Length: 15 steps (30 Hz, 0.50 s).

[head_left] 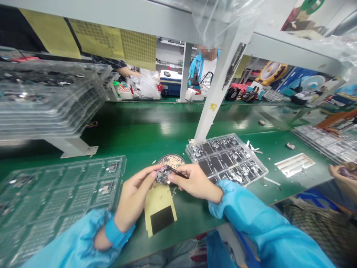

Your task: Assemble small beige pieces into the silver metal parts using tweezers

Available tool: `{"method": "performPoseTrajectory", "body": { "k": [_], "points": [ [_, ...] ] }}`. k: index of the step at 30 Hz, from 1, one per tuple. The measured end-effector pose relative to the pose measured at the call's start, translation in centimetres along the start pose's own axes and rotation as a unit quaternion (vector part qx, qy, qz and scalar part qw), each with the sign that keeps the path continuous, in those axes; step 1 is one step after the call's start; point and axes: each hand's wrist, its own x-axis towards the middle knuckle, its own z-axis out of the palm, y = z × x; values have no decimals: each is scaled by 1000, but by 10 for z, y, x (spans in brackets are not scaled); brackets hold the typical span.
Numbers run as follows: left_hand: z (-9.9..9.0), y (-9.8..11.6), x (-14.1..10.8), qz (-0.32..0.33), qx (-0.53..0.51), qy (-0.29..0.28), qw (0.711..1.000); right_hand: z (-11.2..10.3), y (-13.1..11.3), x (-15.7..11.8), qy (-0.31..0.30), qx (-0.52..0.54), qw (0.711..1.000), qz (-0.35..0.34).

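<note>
Between the fingertips of my left hand is a small circuit board with metal parts on it. My right hand pinches a pair of dark tweezers, whose tip reaches the board. Just behind the board stands a round dish filled with small pale pieces, several of them scattered around it. Below my hands lies a yellow sheet bearing a black rectangle. Right of my right hand, a clear tray holds boards and black pieces in its compartments.
At left a clear compartment tray holds a few boards, with stacked trays above it. A white metal post rises behind the right tray. A strip sheet lies at right, near another person's hand.
</note>
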Motion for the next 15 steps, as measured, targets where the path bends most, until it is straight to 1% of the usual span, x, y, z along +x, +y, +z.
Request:
{"method": "performPoseTrajectory", "body": {
  "k": [5, 15],
  "points": [
    [2, 6, -2, 17, 8, 12, 1000, -1, -2, 0, 1, -5, 1000, 8],
    [2, 2, -3, 24, 25, 3, 999, -2, 1, 1, 2, -11, 1000, 17]
  ]
}}
